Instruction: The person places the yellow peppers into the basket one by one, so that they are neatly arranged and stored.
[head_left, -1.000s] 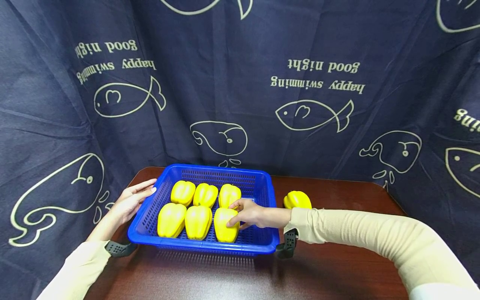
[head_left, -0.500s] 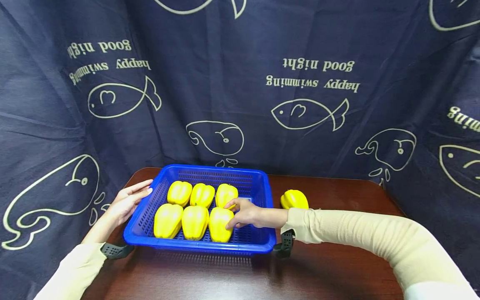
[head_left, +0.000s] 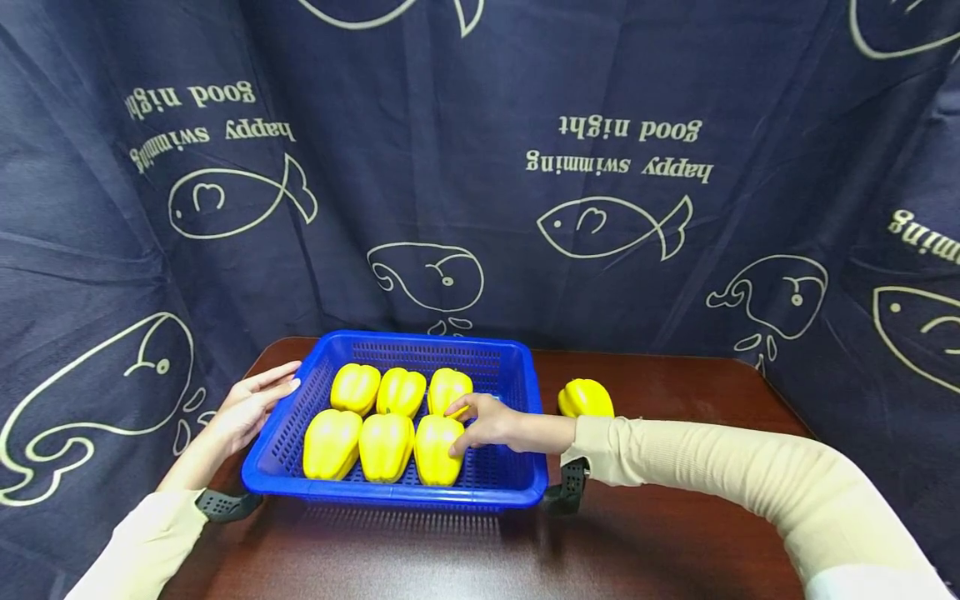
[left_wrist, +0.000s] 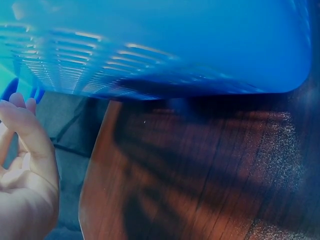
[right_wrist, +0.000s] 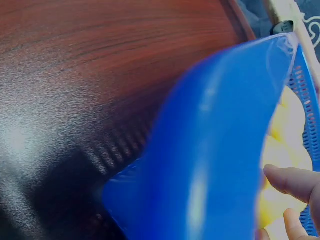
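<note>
A blue perforated plastic basket (head_left: 405, 493) stands on a brown table, with several yellow bell peppers (head_left: 330, 444) in two rows, back and front. My left hand (head_left: 251, 408) is at its left side, outstretched fingers touching the rim; the left wrist view shows the fingertips by the blue edge. Reaching in over the right wall, my right hand (head_left: 486, 422) has thumb and fingers bent round the right end of the front-right bell pepper (head_left: 437, 454). In the right wrist view the thumb (right_wrist: 292, 181) lies against yellow; that hand's other fingers are partly hidden.
One more yellow bell pepper (head_left: 586, 398) lies on the table (head_left: 675, 525), right of the basket and behind the right forearm. A dark blue curtain (head_left: 465, 167) with fish drawings hangs directly behind the table and along both sides.
The front-right bell pepper has shifted slightly left, closer to its neighbour, with my right hand at it. My left hand stays at the rim. The whole view has drifted a little.
</note>
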